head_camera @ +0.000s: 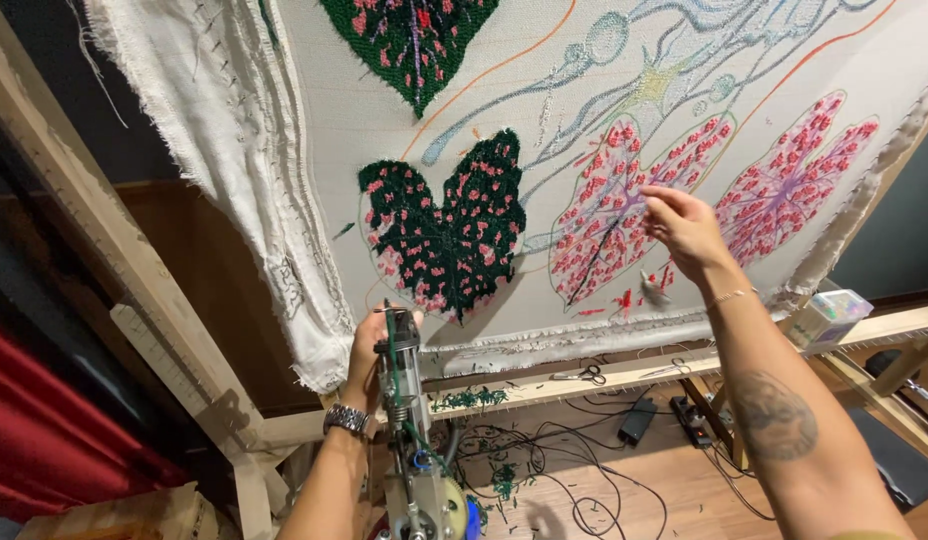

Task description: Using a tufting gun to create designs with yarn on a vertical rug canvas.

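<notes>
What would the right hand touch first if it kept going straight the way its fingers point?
Most likely the stretched cloth, at the pink half-filled leaf just beyond the right hand; depth is hard to judge.

My tufting gun (409, 420) stands upright below the stretched cloth, its metal nose pointing up toward the bottom edge, green yarn running down along its body to a blue part near the base. The cloth (544, 90) is pale and taut on a wooden frame, tilted in my view. On it sits a finished dark green leaf (449, 235) speckled with pink, and beside it a half-filled leaf (609, 215) with pink patches and purple veins
</notes>
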